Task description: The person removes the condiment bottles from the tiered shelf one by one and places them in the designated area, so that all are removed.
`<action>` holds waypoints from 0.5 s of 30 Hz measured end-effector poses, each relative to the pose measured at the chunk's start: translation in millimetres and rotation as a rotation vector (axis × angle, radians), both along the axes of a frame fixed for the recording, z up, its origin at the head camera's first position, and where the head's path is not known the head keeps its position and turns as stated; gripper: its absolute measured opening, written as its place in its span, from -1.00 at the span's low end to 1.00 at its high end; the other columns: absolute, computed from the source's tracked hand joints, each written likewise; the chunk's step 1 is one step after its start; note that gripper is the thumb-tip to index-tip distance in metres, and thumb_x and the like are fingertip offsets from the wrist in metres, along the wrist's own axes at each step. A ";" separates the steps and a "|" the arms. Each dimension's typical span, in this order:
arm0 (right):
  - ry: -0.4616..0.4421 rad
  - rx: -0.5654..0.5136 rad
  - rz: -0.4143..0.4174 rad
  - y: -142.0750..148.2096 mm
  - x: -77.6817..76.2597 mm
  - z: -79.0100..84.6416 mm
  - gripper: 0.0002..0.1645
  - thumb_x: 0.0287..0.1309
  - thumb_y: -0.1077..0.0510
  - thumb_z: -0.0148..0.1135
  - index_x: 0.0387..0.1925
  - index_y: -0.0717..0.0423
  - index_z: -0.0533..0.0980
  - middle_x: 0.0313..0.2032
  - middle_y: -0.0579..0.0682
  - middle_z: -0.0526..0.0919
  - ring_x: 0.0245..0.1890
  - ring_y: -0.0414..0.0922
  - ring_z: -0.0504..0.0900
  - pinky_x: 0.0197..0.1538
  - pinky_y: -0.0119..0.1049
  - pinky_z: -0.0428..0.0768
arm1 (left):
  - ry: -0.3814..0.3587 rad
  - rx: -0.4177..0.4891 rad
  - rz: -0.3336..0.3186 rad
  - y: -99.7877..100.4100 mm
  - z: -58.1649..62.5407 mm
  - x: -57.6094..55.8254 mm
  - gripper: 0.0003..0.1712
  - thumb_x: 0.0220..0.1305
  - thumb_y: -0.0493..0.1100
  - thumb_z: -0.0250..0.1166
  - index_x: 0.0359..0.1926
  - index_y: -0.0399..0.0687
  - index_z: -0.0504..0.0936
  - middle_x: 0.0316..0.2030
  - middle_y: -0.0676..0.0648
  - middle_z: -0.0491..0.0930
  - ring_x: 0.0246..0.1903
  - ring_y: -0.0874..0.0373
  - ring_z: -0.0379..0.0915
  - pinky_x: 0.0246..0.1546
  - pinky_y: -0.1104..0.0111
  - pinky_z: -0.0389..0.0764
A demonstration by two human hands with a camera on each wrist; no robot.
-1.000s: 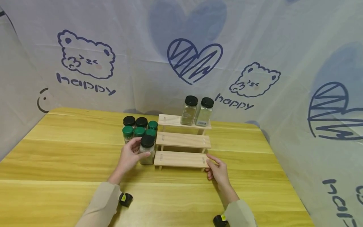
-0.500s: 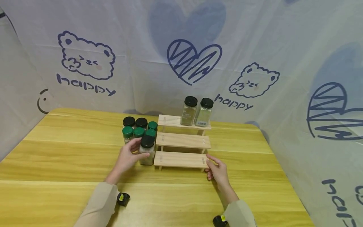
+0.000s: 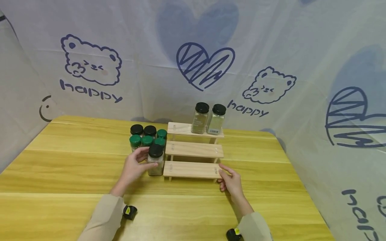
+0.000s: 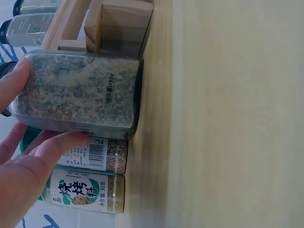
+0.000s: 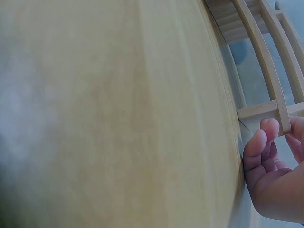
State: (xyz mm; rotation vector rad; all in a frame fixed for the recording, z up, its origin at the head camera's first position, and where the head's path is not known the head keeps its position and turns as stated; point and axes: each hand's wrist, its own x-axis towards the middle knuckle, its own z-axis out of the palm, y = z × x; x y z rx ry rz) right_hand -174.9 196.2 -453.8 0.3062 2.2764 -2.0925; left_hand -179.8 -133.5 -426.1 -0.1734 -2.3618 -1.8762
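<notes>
My left hand (image 3: 132, 169) holds a square, black-capped spice jar (image 3: 155, 165), thumb on the near side and fingers on the left. In the left wrist view the jar (image 4: 78, 92) contains coarse, speckled seasoning and stands upright on the table, close to the left end of a three-step wooden spice rack (image 3: 193, 169). With thumb and fingers, my right hand (image 3: 232, 182) grips the right end of the lowest step. The right wrist view has this hand (image 5: 278, 175) at the corner of the rack (image 5: 259, 52), its fingers curled and partly out of frame.
Two black-capped jars (image 3: 199, 118) stand on the top step. Several smaller jars with green caps (image 3: 135, 140) and black caps (image 3: 137, 130) cluster behind my left hand. The wooden table (image 3: 75, 167) meets a patterned cloth (image 3: 144, 50) at the back and right.
My left wrist and forearm have shifted slightly to the left, while the fingers stay on the jar. The right hand and the rack look unchanged; the whole view has drifted slightly.
</notes>
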 end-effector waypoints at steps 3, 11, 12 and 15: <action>0.002 0.001 -0.003 -0.3 -0.1 0.0 -0.61 0.19 0.21 0.09 0.06 0.25 0.43 -0.73 0.06 0.52 -0.88 -0.27 0.34 -0.79 -0.46 0.39 | -0.011 0.012 0.003 -1.1 -0.6 0.5 -0.32 -0.12 -0.35 0.41 0.07 -0.40 0.34 0.01 -0.35 0.39 -0.02 -0.15 0.37 -0.08 0.31 0.48; 0.007 -0.006 -0.003 -0.9 0.5 -0.1 -0.62 0.19 0.24 0.07 0.06 0.24 0.43 -0.73 0.07 0.52 -0.88 -0.26 0.34 -0.80 -0.45 0.39 | -0.016 -0.050 0.010 -3.4 4.0 2.3 -0.35 -0.10 -0.28 0.42 0.03 -0.39 0.37 -0.04 -0.33 0.42 -0.05 -0.17 0.37 -0.02 0.10 0.42; 0.009 -0.007 -0.003 -0.8 0.4 -0.4 -0.62 0.20 0.24 0.07 0.06 0.25 0.43 -0.74 0.07 0.52 -0.88 -0.26 0.34 -0.80 -0.45 0.39 | -0.020 -0.057 0.014 -3.6 4.6 2.7 -0.36 -0.10 -0.29 0.42 0.03 -0.39 0.37 -0.04 -0.33 0.42 -0.06 -0.17 0.38 -0.03 0.10 0.42; 0.012 -0.012 -0.003 -0.6 0.4 -1.1 -0.62 0.19 0.24 0.07 0.06 0.25 0.43 -0.74 0.07 0.52 -0.88 -0.26 0.34 -0.80 -0.45 0.39 | -0.033 -0.073 0.024 -3.6 6.0 3.4 -0.38 -0.09 -0.29 0.41 0.01 -0.39 0.39 -0.06 -0.32 0.43 -0.09 -0.16 0.40 -0.06 0.11 0.44</action>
